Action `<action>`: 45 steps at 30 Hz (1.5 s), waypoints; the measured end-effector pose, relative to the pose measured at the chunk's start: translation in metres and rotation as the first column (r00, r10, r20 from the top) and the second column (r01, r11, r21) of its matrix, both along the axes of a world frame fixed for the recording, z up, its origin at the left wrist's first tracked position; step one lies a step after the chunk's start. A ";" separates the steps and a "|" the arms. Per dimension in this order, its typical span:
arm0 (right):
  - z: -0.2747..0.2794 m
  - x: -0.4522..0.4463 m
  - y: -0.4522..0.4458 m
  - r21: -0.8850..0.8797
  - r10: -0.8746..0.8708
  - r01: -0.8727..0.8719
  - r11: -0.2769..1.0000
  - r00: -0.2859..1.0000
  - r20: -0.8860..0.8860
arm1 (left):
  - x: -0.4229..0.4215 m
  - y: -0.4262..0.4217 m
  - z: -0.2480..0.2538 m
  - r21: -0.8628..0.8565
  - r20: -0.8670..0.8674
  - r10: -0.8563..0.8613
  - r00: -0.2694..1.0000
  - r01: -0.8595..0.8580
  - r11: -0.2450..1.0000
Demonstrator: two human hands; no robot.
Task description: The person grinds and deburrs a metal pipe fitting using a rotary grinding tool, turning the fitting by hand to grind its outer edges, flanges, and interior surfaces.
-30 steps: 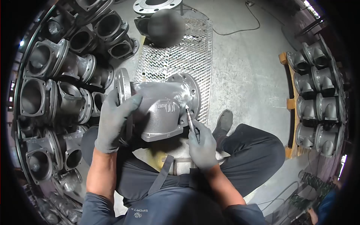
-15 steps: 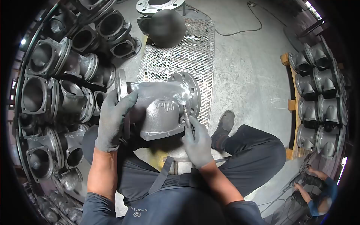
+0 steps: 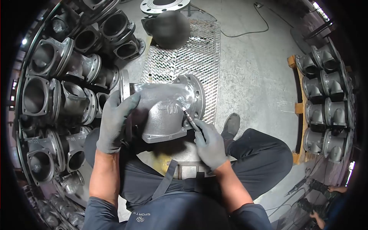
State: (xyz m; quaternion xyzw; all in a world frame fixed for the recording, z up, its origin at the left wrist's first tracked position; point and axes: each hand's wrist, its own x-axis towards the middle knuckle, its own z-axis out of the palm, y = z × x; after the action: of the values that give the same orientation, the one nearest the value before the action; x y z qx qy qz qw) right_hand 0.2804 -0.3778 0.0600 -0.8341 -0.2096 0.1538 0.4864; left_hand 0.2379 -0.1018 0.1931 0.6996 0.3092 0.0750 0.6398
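A grey cast-metal valve body (image 3: 163,119) with raised "100" lettering lies on its side in front of me, a round bolt-holed flange (image 3: 197,94) at its right end. My left hand (image 3: 115,120), in a grey glove, grips its left flange (image 3: 124,86), thumb on the near face and some fingers hidden. In my gloved right hand (image 3: 210,145) is a slim pen-shaped metal tool (image 3: 190,119). The tool's tip meets the casting beside the lettering, just left of the right flange. Shiny bare patches show on the metal near that flange.
Stacked valve bodies (image 3: 40,96) crowd the left side. More castings stand on a wooden pallet (image 3: 301,107) at the right. Ahead lie a metal mesh sheet (image 3: 205,50), a flanged part (image 3: 165,5) and a floor cable (image 3: 245,34). A co-worker's arm (image 3: 318,220) shows at lower right.
My right hand has swung right and slightly down, tilting the tool, whose tip has shifted left toward the lettering. The left hand keeps its grip. The co-worker has moved partly out of view.
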 end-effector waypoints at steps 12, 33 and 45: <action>0.029 0.033 0.003 -0.087 0.131 -0.119 0.989 0.980 0.151 | 0.004 -0.005 0.005 0.021 -0.002 0.025 1.000 -0.025 0.999; 0.034 0.022 -0.026 0.247 -0.147 0.282 0.927 0.880 -0.452 | 0.016 0.003 -0.003 0.130 -0.009 0.087 0.996 -0.086 0.988; 0.068 -0.023 0.042 0.143 -0.088 0.212 0.967 0.801 -0.592 | 0.033 0.011 -0.042 0.441 0.414 -0.107 0.904 -0.096 0.892</action>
State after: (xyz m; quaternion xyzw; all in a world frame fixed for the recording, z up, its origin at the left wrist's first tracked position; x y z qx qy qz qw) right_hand 0.2576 -0.3358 0.1275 -0.7074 0.0014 0.3398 0.6197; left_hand 0.2706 -0.0913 0.1511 0.7961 0.1334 0.2942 0.5118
